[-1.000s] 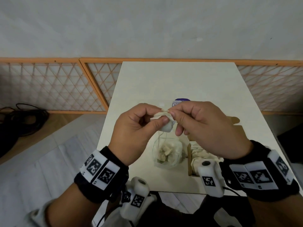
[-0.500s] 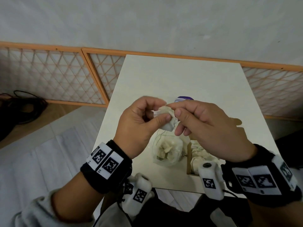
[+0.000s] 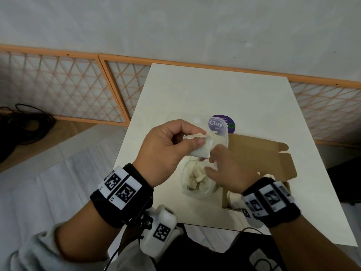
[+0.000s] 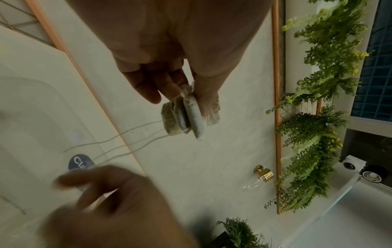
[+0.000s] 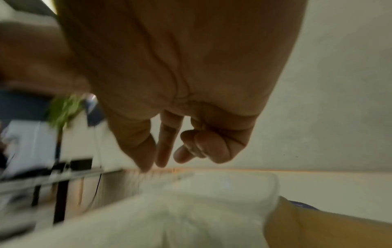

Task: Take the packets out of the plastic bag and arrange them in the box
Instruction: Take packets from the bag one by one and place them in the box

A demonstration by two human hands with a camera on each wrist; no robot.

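Observation:
My left hand [image 3: 166, 145] pinches a small bunch of white packets [image 3: 201, 149] between thumb and fingers, held up above the table. In the left wrist view the packets [image 4: 184, 115] trail thin strings toward my right hand [image 4: 106, 193]. My right hand [image 3: 224, 169] hovers lower, over the clear plastic bag [image 3: 197, 182], which holds several more packets. Its thumb and forefinger are extended, the other fingers loosely curled [image 5: 201, 147], with nothing visibly held. The brown cardboard box [image 3: 226, 200] sits to the right with its flap [image 3: 259, 153] open; white packets lie inside, mostly hidden by my right wrist.
A clear plastic tub with a purple "Clay" label [image 3: 220, 124] stands behind the hands on the white table [image 3: 214, 90]. An orange lattice fence [image 3: 58, 85] runs along the wall. Black cables [image 3: 25, 124] lie on the floor at left.
My right hand has let go of the packets and dropped toward the plastic bag. The left hand still holds the bunch. The head view has tilted down, showing the box flap.

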